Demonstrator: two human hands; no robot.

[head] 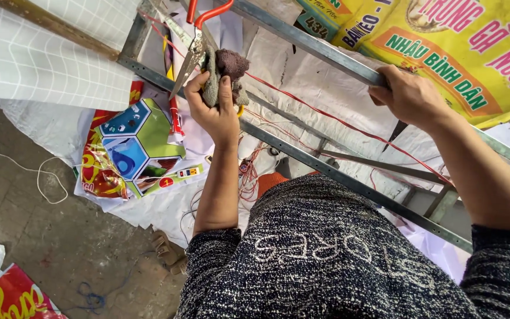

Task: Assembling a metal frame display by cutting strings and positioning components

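I see the left hand [215, 112] closed around a dark cloth [225, 68] beside the red-handled scissors [193, 44]; the right hand [405, 94] grips the far metal bar [314, 44].

The rag [226, 70] is a crumpled wad of grey-green and dark brownish cloth, bunched in the left hand [215, 112] and pressed up against a grey metal frame bar. Just beside it the scissors [193, 44] hang with red handles uppermost and the closed steel blades pointing down and to the left, touching the rag and the hand's fingertips. The rail [320, 50], a long grey metal bar, runs slantwise from upper middle to the right, gripped from above by the right hand [407, 94].
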